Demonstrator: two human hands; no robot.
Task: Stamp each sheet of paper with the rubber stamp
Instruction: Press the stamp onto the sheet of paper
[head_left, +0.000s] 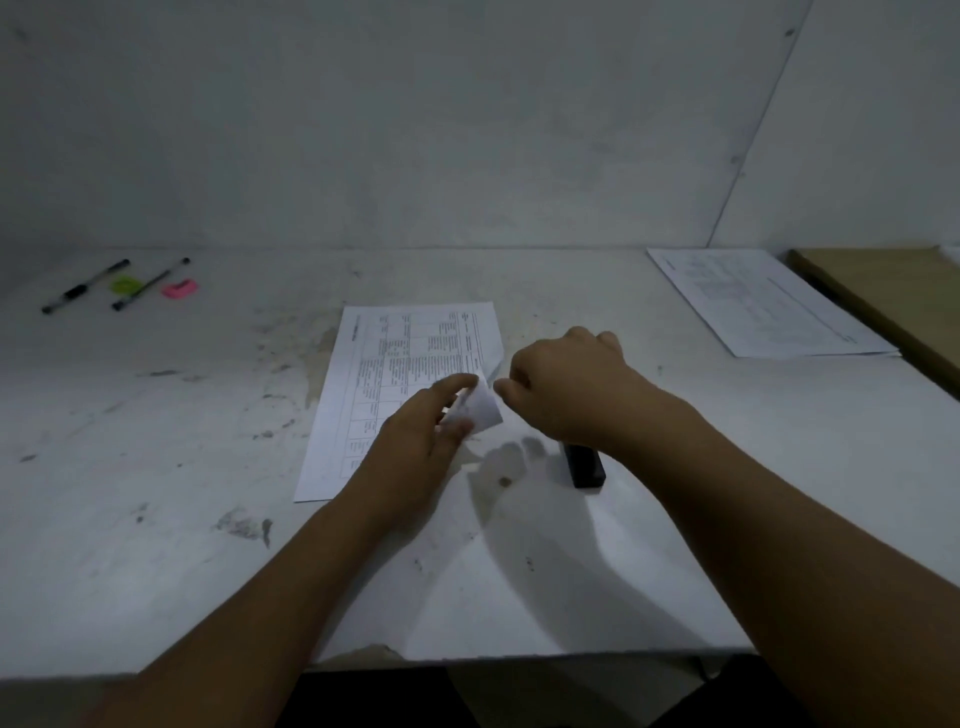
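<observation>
The left hand (410, 441), right hand (566, 384), left forearm (270, 597) and right forearm (753, 519) are all bare.

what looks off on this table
The sheet is not flat: its near right corner is curled up off the table, pinched by the left hand. The table is also stained and scuffed around it.

One wide-angle camera, worn on the person's head, looks forward and down across a white table (156, 467) from its near edge, close over the tabletop. It faces the grey wall (415, 130) behind the table.
</observation>
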